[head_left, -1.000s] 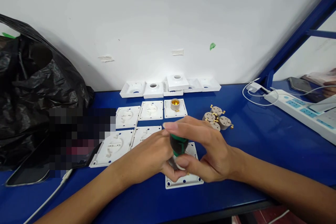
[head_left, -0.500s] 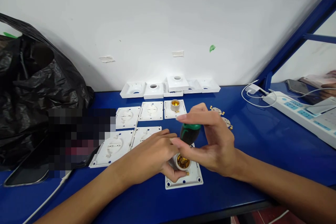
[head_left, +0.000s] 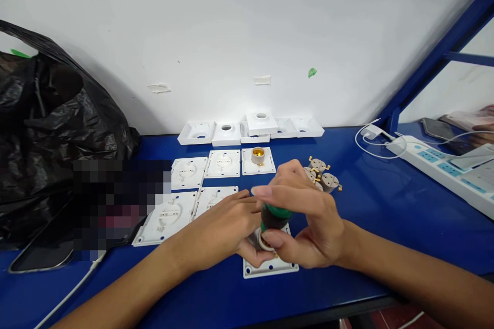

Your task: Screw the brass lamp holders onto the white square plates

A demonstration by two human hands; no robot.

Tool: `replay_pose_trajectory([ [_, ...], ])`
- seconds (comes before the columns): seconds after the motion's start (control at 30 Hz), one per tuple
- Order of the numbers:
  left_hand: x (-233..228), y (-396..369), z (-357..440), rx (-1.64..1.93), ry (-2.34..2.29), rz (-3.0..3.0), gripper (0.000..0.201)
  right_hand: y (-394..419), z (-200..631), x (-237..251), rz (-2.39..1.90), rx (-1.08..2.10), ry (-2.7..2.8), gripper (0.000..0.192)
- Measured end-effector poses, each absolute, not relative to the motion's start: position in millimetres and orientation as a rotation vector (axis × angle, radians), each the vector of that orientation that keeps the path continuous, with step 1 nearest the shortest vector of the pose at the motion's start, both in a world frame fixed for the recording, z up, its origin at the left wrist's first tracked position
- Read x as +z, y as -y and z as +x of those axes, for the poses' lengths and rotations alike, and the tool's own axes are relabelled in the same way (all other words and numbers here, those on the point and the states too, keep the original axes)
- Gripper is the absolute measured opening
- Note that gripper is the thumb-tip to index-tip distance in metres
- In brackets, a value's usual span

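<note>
My right hand [head_left: 311, 221] is wrapped round a screwdriver [head_left: 276, 218] with a green and black handle. The screwdriver stands nearly upright over a round lamp socket [head_left: 263, 242] with a brass lining; its tip is hidden. That socket sits on a square white base plate [head_left: 257, 270] near the table's front. My left hand [head_left: 231, 223] grips the socket's side, thumb in front and fingers behind. Farther back, a second base plate [head_left: 266, 170] carries another socket [head_left: 258, 156] with a gold-coloured inside.
Several bare white plates [head_left: 181, 229] lie on the left, with white covers [head_left: 227, 139] along the wall. Loose socket parts [head_left: 330, 181] lie beyond my right hand. A power strip [head_left: 443, 167] is at right; a black bag [head_left: 77, 108] and phone [head_left: 42, 252] are at left.
My right hand has moved down with the screwdriver, which now sits lower over the socket and covers more of it. The loose socket parts behind show more fully. My left hand stays in place.
</note>
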State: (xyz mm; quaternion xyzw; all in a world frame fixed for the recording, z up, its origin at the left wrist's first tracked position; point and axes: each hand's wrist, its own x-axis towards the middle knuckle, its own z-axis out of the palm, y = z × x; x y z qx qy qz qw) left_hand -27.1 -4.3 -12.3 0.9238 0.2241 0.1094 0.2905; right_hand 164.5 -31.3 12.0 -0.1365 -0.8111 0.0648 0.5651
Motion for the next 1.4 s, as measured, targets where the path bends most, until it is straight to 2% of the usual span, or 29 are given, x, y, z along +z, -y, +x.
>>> replay_pose_trajectory([
  [0.13, -8, 3, -24, 0.262, -0.588, 2.456, 0.017, 27, 166, 5, -0.321, 0.193, 1.897, 0.046],
  [0.27, 1, 6, -24, 0.241, -0.603, 2.340, 0.019, 25, 168, 1, -0.330, 0.205, 1.870, 0.047],
  [0.47, 6, 11, -29, 0.228, -0.595, 2.342, 0.022, 23, 172, -1, -0.257, 0.079, 1.767, 0.058],
  [0.63, 7, 9, -31, 0.195, -0.585, 2.292, 0.023, 18, 169, -2, -0.299, -0.010, 1.627, 0.054],
  [1.23, 7, 8, -33, 0.191, -0.596, 2.319, 0.023, 14, 171, 1, -0.278, -0.127, 1.666, 0.056],
  [1.4, 3, 9, -31, 0.301, -0.665, 2.426, 0.024, 13, 178, 1, -0.407, -0.005, 1.575, 0.052],
])
